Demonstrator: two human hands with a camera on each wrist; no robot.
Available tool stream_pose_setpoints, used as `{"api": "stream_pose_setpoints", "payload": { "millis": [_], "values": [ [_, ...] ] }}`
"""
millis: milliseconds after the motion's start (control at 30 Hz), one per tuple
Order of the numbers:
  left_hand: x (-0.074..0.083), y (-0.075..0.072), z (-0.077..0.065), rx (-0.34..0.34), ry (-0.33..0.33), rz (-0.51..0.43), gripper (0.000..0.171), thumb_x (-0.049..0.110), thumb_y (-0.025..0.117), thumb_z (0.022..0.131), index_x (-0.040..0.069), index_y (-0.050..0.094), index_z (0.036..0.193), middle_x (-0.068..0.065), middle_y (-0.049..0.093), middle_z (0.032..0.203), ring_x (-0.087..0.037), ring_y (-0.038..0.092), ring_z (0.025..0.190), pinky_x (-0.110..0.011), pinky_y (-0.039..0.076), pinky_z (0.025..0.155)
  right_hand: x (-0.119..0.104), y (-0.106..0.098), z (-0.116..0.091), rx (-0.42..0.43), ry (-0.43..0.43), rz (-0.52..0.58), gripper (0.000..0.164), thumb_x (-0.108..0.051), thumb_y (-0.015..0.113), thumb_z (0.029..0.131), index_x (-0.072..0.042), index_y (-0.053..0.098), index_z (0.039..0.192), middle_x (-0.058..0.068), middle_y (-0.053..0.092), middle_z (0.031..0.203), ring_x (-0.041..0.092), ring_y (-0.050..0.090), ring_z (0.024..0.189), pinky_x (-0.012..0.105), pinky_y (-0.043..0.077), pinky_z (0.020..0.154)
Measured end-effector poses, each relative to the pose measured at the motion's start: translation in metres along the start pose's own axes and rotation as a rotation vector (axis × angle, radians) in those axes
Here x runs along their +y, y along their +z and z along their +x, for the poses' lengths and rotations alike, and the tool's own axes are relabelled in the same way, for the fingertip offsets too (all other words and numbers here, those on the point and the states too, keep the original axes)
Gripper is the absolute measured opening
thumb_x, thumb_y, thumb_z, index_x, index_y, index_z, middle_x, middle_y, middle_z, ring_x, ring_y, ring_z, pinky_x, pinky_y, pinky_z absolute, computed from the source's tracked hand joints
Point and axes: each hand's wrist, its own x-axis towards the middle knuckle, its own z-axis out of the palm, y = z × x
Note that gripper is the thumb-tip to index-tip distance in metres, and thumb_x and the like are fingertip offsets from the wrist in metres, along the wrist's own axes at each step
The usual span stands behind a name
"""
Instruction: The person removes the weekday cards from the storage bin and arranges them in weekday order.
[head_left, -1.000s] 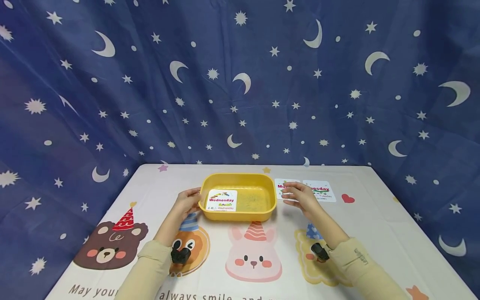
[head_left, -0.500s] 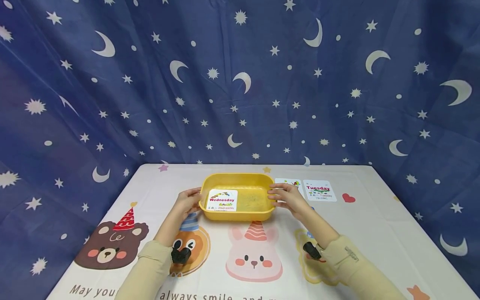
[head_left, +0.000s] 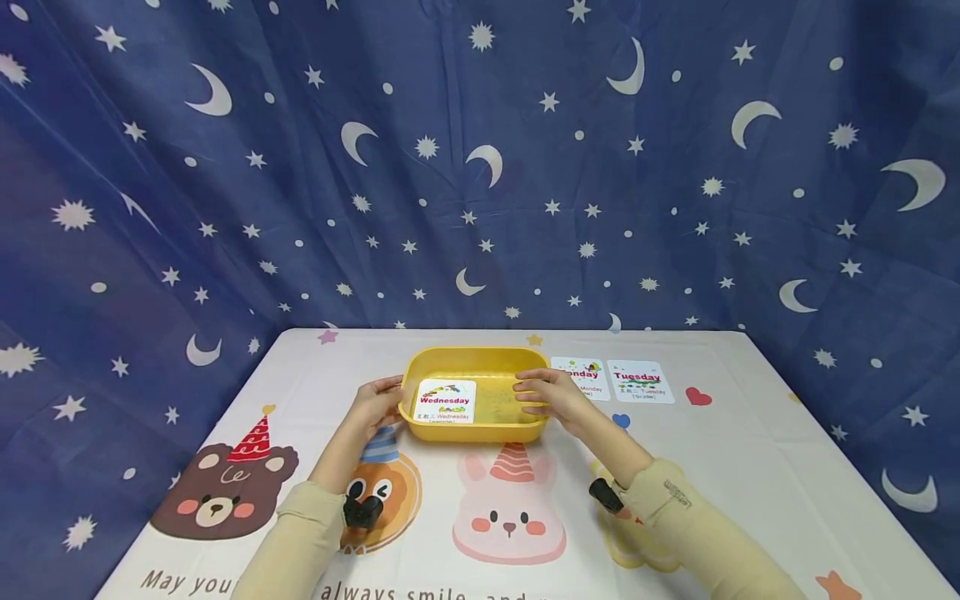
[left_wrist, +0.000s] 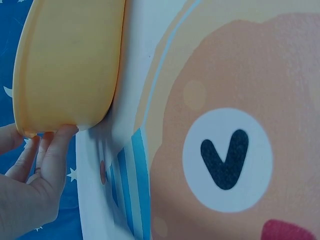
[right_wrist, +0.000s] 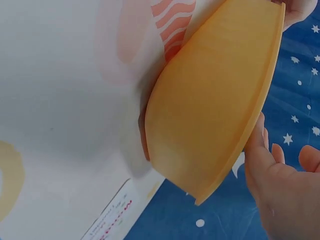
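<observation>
A yellow plastic bin (head_left: 472, 432) stands on the white printed tablecloth. Inside it, toward the left end, a white Wednesday card (head_left: 445, 402) lies face up. My left hand (head_left: 375, 404) grips the bin's left end; in the left wrist view its fingers (left_wrist: 62, 150) touch the outer wall by the rim. My right hand (head_left: 555, 398) reaches over the right rim, its fingers inside the bin and holding nothing that I can see. In the right wrist view the bin's side wall (right_wrist: 212, 95) hides those fingertips, while the right thumb (right_wrist: 310, 158) is apart from the bin.
Right of the bin lie a Monday card (head_left: 588, 385), partly covered by my right hand, and a Tuesday card (head_left: 640, 382) beside it. Behind the table hangs a dark blue curtain (head_left: 480, 208) with moons and stars. The tablecloth (head_left: 750, 467) carries cartoon animals.
My right hand has moved left from over the Monday card to inside the bin's right end, uncovering more of that card. The left hand and the bin have stayed in place.
</observation>
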Motion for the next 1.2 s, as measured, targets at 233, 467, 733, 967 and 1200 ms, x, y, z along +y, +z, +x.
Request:
{"api": "stream_pose_setpoints", "payload": {
  "millis": [233,467,733,967,1200],
  "values": [
    [-0.001,0.0,0.002,-0.002,0.006,0.004,0.045,0.002,0.047,0.095,-0.004,0.039,0.139,-0.025,0.042,0.136,-0.007,0.053,0.065,-0.021,0.058,0.064,0.0,0.011,0.009,-0.007,0.056,-0.003,0.035,-0.012,0.044,0.099,0.006,0.049,0.128,0.028,0.054,0.127,0.027,0.065,0.101,0.044,0.051,0.097],
    [-0.001,0.001,0.003,0.005,-0.002,-0.003,0.045,0.002,0.048,0.095,-0.004,0.04,0.139,-0.024,0.044,0.134,-0.007,0.054,0.064,-0.024,0.059,0.066,0.003,0.02,0.018,-0.008,0.099,-0.022,0.034,-0.012,0.045,0.098,0.004,0.05,0.128,0.026,0.056,0.126,0.032,0.062,0.104,0.043,0.052,0.094],
    [-0.002,0.002,0.004,0.007,-0.002,0.006,0.045,0.002,0.048,0.095,-0.003,0.041,0.139,-0.022,0.046,0.13,-0.007,0.052,0.063,-0.023,0.058,0.065,0.008,0.029,0.031,-0.003,0.149,-0.03,0.038,-0.012,0.047,0.097,0.006,0.047,0.131,0.025,0.054,0.127,0.035,0.058,0.11,0.031,0.058,0.08],
    [-0.004,0.001,0.004,0.019,-0.014,0.009,0.044,0.003,0.049,0.095,-0.002,0.042,0.138,-0.02,0.047,0.127,-0.007,0.052,0.063,-0.023,0.058,0.065,0.014,0.035,0.04,-0.008,0.191,-0.005,0.038,-0.015,0.051,0.096,0.006,0.05,0.128,0.027,0.056,0.124,0.025,0.065,0.091,0.032,0.058,0.079],
    [-0.002,0.002,0.003,0.017,-0.016,0.017,0.045,0.004,0.049,0.095,-0.001,0.042,0.139,-0.021,0.046,0.132,-0.007,0.052,0.064,-0.022,0.058,0.065,0.016,0.041,0.047,0.007,0.248,0.038,0.039,-0.014,0.053,0.095,0.006,0.05,0.128,0.023,0.06,0.117,0.019,0.065,0.084,0.033,0.058,0.08]
  ]
}}
